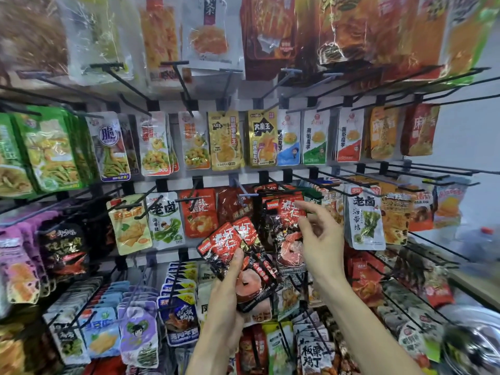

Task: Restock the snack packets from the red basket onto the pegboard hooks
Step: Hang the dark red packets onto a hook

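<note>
A fanned bunch of red-and-black snack packets (238, 255) is gripped by the left hand (230, 301), thumb laid across the front of the top packet, fingers curled behind. The bunch is held low centre, just in front of the third row of the display.

The right hand (322, 239) is raised beside it with fingers loosely spread and half curled; its fingertips (304, 226) are at the face of a hanging red-and-black packet (284, 226) of the same kind. Whether that packet is pinched or only touched cannot be told, as the contact is partly hidden.

That packet is hung at the front of a stack on a black hook (273, 185) in the third row, right of a red packet (200, 212) and left of a white seaweed-knot packet (364, 217).

The pegboard display (243, 101) is filled in rows: green packets (51, 150) at left, gold packets (243, 139) at centre, white konjac packets (316, 139) to their right. Purple packets (16, 261) are seen at far left, blue and lilac ones (119, 328) lower down. A shiny, blurred object (470, 342), possibly metal, is at the bottom right.
</note>
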The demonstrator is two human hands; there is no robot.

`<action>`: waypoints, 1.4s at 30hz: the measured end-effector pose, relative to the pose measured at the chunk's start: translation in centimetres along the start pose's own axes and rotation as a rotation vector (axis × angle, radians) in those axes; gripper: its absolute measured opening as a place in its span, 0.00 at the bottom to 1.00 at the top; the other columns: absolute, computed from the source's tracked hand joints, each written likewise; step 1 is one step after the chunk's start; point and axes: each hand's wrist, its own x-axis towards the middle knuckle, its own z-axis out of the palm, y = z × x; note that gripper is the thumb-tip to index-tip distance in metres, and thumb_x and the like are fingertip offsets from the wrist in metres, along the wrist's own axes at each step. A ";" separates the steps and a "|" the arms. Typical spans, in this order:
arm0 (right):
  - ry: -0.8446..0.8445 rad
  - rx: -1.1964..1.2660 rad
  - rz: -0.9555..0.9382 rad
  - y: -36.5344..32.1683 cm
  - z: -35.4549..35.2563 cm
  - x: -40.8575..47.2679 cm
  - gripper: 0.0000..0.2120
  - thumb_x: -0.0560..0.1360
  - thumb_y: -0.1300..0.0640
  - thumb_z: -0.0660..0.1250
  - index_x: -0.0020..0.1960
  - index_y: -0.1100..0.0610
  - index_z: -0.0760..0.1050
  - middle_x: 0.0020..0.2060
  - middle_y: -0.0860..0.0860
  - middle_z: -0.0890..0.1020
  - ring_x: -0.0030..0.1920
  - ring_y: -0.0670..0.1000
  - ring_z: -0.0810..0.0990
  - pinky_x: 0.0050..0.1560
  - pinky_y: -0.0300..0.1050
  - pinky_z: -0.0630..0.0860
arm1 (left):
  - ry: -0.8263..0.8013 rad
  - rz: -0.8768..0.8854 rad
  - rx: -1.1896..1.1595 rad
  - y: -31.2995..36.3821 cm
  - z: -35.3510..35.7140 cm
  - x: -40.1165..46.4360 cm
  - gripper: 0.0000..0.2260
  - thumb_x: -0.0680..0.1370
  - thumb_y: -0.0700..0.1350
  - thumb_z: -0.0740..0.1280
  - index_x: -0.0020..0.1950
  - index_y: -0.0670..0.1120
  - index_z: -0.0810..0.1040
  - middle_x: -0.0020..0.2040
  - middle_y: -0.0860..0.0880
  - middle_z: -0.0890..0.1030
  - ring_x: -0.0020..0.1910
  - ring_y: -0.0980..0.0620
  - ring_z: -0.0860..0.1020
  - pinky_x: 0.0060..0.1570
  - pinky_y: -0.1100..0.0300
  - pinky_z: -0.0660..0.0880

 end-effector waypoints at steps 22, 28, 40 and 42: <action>-0.043 -0.369 -0.026 1.5 0.4 0.6 0.16 0.84 0.54 0.66 0.70 0.44 0.78 0.64 0.45 0.77 0.63 0.44 0.77 0.66 0.42 0.72 | -0.095 0.050 0.038 0.4 1.1 0.2 0.52 0.64 0.64 0.84 0.77 0.37 0.69 0.71 0.37 0.77 0.55 0.41 0.85 0.35 0.48 0.84; -0.211 0.145 0.203 -0.1 0.1 -1.7 0.13 0.76 0.52 0.76 0.59 0.50 0.83 0.50 0.44 0.87 0.52 0.39 0.85 0.56 0.36 0.80 | -0.203 0.113 0.191 -0.5 2.4 0.6 0.22 0.70 0.62 0.80 0.58 0.50 0.86 0.57 0.32 0.83 0.56 0.30 0.83 0.36 0.47 0.83; 0.035 0.221 0.200 1.0 -0.8 -0.1 0.05 0.79 0.56 0.74 0.52 0.53 0.78 0.42 0.51 0.87 0.47 0.46 0.86 0.55 0.43 0.79 | -0.183 0.185 0.194 -0.9 4.2 0.6 0.28 0.72 0.61 0.77 0.66 0.47 0.81 0.57 0.41 0.87 0.52 0.35 0.86 0.36 0.47 0.84; 0.071 0.220 0.192 0.9 -0.7 0.4 0.05 0.80 0.57 0.72 0.53 0.53 0.76 0.40 0.50 0.86 0.42 0.39 0.84 0.50 0.36 0.76 | -0.160 0.170 0.191 -0.9 4.3 0.7 0.36 0.71 0.63 0.79 0.71 0.45 0.77 0.62 0.40 0.85 0.51 0.37 0.87 0.38 0.44 0.85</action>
